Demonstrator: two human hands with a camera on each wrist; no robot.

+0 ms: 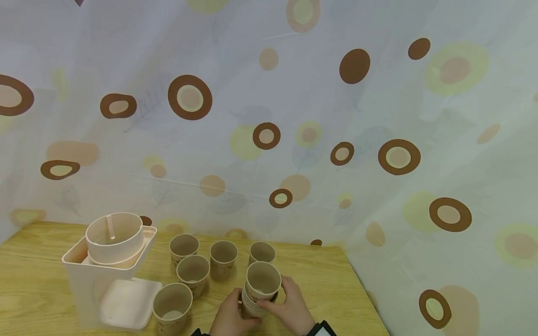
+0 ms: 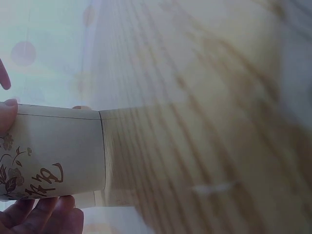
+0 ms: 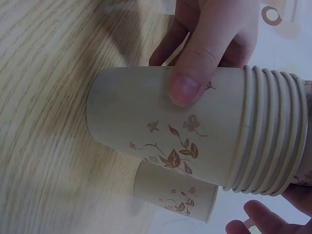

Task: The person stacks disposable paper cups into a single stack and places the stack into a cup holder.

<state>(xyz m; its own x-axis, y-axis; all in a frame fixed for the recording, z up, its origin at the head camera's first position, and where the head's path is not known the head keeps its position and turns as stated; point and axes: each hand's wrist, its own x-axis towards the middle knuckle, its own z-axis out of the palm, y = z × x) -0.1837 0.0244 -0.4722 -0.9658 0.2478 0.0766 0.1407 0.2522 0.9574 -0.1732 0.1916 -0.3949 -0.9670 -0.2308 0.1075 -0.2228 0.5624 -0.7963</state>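
A stack of nested beige paper cups with brown floral print stands between the two hands at the front of the table. The left hand grips the stack low down, its thumb lying along the side in the right wrist view. Higher up, the right hand holds the top paper cup between thumb and fingers. This cup sits raised above the several stacked rims, its lower part still inside the stack. In the left wrist view, a paper cup's printed side shows with fingertips against it.
Several single paper cups stand upright on the wooden table, left of and behind the stack. Farther left is a white plastic container with a round cylinder in its top. A patterned sheet hangs behind the table.
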